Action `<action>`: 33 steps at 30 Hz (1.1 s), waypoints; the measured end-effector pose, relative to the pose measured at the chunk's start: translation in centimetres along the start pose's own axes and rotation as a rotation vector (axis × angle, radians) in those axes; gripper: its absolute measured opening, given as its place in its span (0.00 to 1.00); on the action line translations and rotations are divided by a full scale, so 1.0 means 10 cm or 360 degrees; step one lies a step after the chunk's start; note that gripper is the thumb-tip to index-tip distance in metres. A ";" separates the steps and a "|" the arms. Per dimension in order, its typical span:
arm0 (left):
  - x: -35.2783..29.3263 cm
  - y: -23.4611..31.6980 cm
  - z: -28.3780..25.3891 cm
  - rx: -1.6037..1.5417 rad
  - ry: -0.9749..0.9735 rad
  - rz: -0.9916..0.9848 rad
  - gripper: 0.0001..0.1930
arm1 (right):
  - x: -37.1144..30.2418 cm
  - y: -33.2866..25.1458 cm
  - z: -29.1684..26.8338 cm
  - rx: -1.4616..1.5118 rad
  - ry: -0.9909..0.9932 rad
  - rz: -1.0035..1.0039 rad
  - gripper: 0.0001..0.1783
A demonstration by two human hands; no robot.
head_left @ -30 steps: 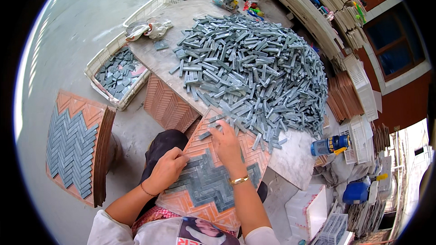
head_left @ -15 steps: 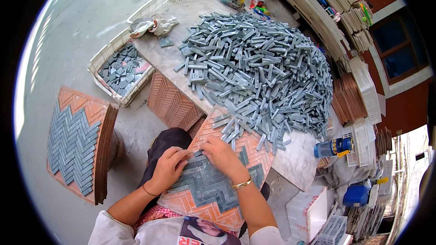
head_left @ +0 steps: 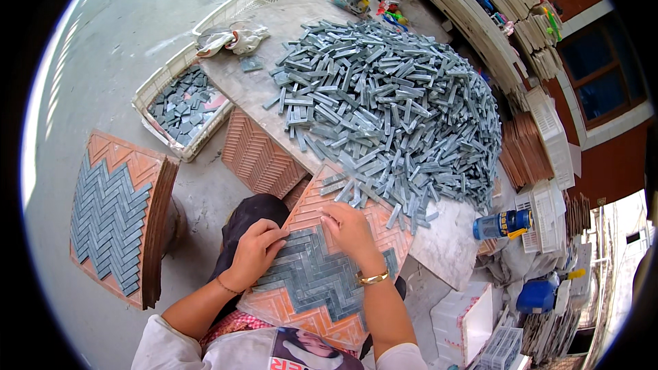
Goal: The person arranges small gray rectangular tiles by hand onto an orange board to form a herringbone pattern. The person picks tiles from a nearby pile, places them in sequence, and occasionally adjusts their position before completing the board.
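Observation:
An orange grooved tray (head_left: 387, 216) rests tilted across my lap, its far end against the table. Grey strip tiles (head_left: 308, 267) fill its middle in a herringbone pattern. At the tray's left edge is my left hand (head_left: 255, 253), fingers bent and pressed together by the upper end of the laid tiles. My right hand (head_left: 349, 231) hovers over the laid rows' upper edge with its thumb and forefinger closed; whatever lies between the fingertips of either hand is too small or hidden to make out. Loose grey strip tiles (head_left: 391, 109) are heaped beyond.
A stack of orange trays (head_left: 157, 233), the top one tiled grey, stands left. A white crate (head_left: 140, 99) holds grey pieces. Gloves (head_left: 236, 40) lie on the table's (head_left: 253, 96) corner. A blue container (head_left: 504, 224) and white box (head_left: 462, 318) are right.
My right hand has shifted right and slightly down the tray, away from the left hand. My left hand stays almost in place at the tray's left edge.

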State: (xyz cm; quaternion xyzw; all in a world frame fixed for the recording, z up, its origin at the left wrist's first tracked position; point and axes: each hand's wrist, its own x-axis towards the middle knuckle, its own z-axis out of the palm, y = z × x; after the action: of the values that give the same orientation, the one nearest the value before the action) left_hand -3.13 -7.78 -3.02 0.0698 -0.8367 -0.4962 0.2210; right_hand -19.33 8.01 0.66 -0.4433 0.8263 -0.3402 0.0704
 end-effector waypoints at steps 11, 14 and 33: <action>0.12 0.13 0.07 0.0327 -0.0046 -0.0069 0.10 | 0.16 0.09 -0.06 -0.0103 0.0225 0.0039 0.09; 0.06 0.26 0.04 0.0443 -0.0006 0.0147 0.14 | 0.25 0.10 -0.02 -0.0369 0.0176 -0.0029 0.09; -0.14 0.23 0.04 0.0520 -0.0181 0.0336 0.19 | 0.14 0.12 -0.06 -0.0385 -0.0274 -0.0218 0.10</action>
State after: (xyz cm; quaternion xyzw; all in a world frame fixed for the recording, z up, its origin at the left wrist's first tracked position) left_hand -1.85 -5.89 -1.63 -0.0115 -0.9199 -0.3310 0.2098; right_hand -21.28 7.64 0.61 -0.5314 0.8200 -0.2028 0.0637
